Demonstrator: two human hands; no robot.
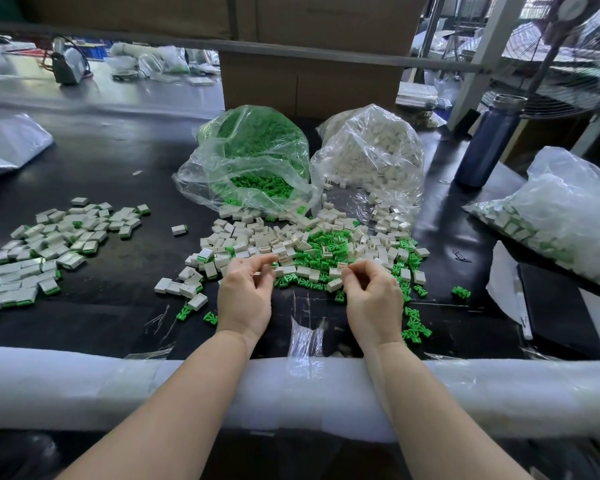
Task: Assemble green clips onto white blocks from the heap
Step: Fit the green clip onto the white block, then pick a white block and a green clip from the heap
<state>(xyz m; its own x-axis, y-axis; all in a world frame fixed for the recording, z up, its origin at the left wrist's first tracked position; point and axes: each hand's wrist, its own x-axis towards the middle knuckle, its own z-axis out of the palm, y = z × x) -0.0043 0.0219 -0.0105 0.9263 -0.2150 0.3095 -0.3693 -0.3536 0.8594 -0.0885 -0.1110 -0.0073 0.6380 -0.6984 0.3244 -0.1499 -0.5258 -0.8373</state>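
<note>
Because the forearms rest across the white foam padding (84,386) along the bottom of the frame, the wrists appear spared the table's hard edge and both hands can work low over the black table (118,161). The left hand (245,292), at lower centre, has its fingers curled with thumb and forefinger drawn close together; something small and pale seems to sit between them, but whether it is truly pinched I cannot tell. The right hand (371,296), just beside it, is likewise curled with fingertips gathered at the near edge of the heap (312,251); what it holds, if anything, is hidden. That heap of loose white blocks and green clips lies in the middle of the frame, touching the fingertips, likely so that either part can be picked without reaching. Scattered green clips (416,323) trail down at lower right. To the centre left, well apart from the heap, lies the pile of finished pieces (49,244), white with green edges, evidently kept separate so done work is not mixed back in. Farther up, the bag of green clips (253,157) and the bag of white blocks (371,150) lie open toward the heap, feeding it. A blue bottle (489,140) stands at upper right, and a further bag of finished pieces (561,216) lies at the right edge.
</note>
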